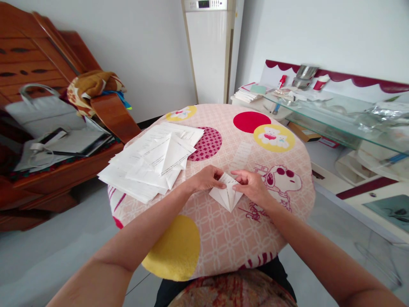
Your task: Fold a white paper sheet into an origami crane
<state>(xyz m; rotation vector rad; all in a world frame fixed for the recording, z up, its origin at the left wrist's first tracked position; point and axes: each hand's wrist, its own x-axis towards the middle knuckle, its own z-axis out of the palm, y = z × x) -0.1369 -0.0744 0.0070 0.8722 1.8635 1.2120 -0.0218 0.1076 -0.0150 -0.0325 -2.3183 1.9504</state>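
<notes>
A small white folded paper (pixel 227 195), kite-shaped with its point toward me, lies on the round table (pixel 223 238) covered in a pink cartoon cloth. My left hand (pixel 206 179) pinches its upper left edge with closed fingers. My right hand (pixel 251 184) presses and pinches its upper right edge. Both hands meet over the top of the paper.
A loose stack of white printed sheets (pixel 150 164) lies on the table's left part. A wooden bench (pixel 64 170) with a grey bag (pixel 44 111) stands at left. A glass shelf (pixel 338 115) with clutter runs along the right. A white standing air conditioner (pixel 209 51) is behind the table.
</notes>
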